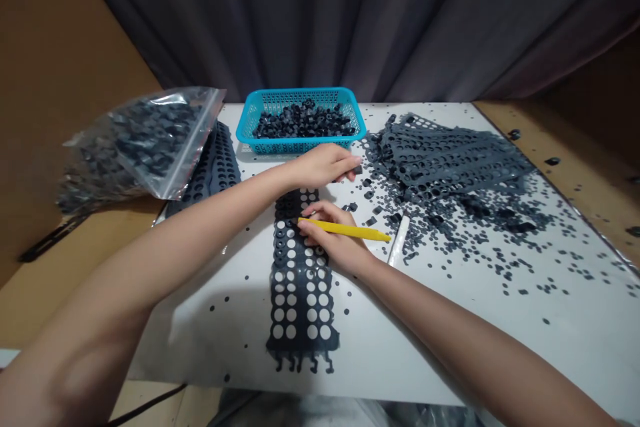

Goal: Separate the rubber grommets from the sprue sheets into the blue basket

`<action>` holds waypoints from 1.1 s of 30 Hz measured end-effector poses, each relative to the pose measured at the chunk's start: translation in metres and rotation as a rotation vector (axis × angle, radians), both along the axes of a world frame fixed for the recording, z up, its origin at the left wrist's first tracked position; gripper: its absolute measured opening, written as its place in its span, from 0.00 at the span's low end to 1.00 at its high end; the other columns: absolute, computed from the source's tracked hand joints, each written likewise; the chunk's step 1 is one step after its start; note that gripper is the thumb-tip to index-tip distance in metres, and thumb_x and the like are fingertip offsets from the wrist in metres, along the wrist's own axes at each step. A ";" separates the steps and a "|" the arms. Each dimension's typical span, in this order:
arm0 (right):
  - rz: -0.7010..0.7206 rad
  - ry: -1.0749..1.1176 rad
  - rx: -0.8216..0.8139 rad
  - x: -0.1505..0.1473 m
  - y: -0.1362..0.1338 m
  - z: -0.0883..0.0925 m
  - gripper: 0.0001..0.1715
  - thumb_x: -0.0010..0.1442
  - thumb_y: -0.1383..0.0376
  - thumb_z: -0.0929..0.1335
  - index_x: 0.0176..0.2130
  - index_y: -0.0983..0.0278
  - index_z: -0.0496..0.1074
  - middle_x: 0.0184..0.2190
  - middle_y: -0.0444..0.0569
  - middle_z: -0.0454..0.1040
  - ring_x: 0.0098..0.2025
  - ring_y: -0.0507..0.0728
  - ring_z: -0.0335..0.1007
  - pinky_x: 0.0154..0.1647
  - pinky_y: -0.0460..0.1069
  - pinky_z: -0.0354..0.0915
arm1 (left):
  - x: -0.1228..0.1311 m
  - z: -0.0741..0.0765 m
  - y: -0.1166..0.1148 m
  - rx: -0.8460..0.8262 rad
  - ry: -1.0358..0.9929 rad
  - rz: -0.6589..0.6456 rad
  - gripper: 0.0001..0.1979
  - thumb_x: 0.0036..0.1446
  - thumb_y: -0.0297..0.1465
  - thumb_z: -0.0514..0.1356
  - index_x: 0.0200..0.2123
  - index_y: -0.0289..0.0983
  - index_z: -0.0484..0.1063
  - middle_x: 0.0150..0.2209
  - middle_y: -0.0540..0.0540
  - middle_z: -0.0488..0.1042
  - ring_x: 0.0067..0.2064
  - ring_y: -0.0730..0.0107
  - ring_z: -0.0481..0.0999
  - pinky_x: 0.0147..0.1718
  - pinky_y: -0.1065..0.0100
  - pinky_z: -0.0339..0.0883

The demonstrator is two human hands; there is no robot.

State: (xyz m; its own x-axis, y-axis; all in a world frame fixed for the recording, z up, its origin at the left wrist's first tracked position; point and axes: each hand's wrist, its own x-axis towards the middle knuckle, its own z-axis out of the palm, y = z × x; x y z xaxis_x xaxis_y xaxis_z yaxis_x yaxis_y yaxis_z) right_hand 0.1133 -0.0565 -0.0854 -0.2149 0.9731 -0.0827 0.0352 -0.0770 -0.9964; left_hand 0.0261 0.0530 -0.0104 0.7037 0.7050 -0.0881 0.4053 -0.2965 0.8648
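A dark grey rubber sheet (301,287) lies lengthwise in front of me, with rows of round holes and small hooked tails along its near end. Some rings still sit in its far half. My right hand (336,233) rests over the sheet, closed around a yellow pen-like tool (350,229) that points back to the right. Crossing over the sheet's far end, my left hand (327,165) is closed, with a small dark rubber piece (357,170) at its fingertips. Part of the sheet is hidden beneath both hands.
A blue basket (301,141) of small dark parts stands behind. At left, a clear zip bag (145,140) of parts leans over more sheets (217,163). A stack of punched sheets (450,157) sits at right among scattered bits, near a white stick (399,240).
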 end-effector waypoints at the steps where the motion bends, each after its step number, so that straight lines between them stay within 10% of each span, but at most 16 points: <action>1: 0.004 0.029 -0.016 0.001 0.001 0.000 0.12 0.52 0.58 0.68 0.36 0.63 0.68 0.25 0.44 0.72 0.24 0.51 0.69 0.27 0.47 0.65 | 0.004 0.002 0.006 0.082 0.044 -0.037 0.18 0.59 0.35 0.52 0.22 0.32 0.70 0.18 0.51 0.64 0.21 0.78 0.59 0.23 0.74 0.52; 15: -0.014 -0.112 0.048 0.002 0.000 0.001 0.08 0.54 0.61 0.66 0.31 0.64 0.70 0.23 0.46 0.72 0.25 0.52 0.70 0.27 0.47 0.64 | -0.040 -0.019 0.016 0.137 0.114 0.117 0.15 0.57 0.34 0.51 0.39 0.33 0.73 0.23 0.52 0.66 0.24 0.75 0.63 0.25 0.73 0.56; 21: -0.027 -0.139 0.055 0.002 0.000 -0.001 0.03 0.52 0.65 0.65 0.31 0.63 0.65 0.23 0.43 0.70 0.24 0.51 0.68 0.24 0.46 0.62 | -0.047 -0.006 0.063 0.635 0.247 0.387 0.12 0.56 0.30 0.51 0.35 0.34 0.73 0.37 0.42 0.75 0.41 0.63 0.71 0.44 0.64 0.62; 26: -0.022 -0.176 0.076 0.003 0.001 -0.002 0.02 0.51 0.67 0.64 0.27 0.63 0.63 0.23 0.43 0.70 0.25 0.52 0.69 0.24 0.45 0.61 | -0.041 -0.021 0.100 0.676 0.482 0.346 0.19 0.56 0.34 0.53 0.49 0.32 0.68 0.52 0.37 0.69 0.55 0.56 0.64 0.55 0.59 0.54; 33: 0.003 -0.218 0.064 -0.001 0.005 0.002 0.02 0.51 0.68 0.63 0.27 0.62 0.64 0.18 0.41 0.67 0.21 0.50 0.65 0.24 0.45 0.59 | -0.057 -0.004 0.028 0.856 0.264 0.339 0.13 0.56 0.30 0.51 0.41 0.33 0.70 0.43 0.39 0.71 0.47 0.62 0.68 0.49 0.63 0.60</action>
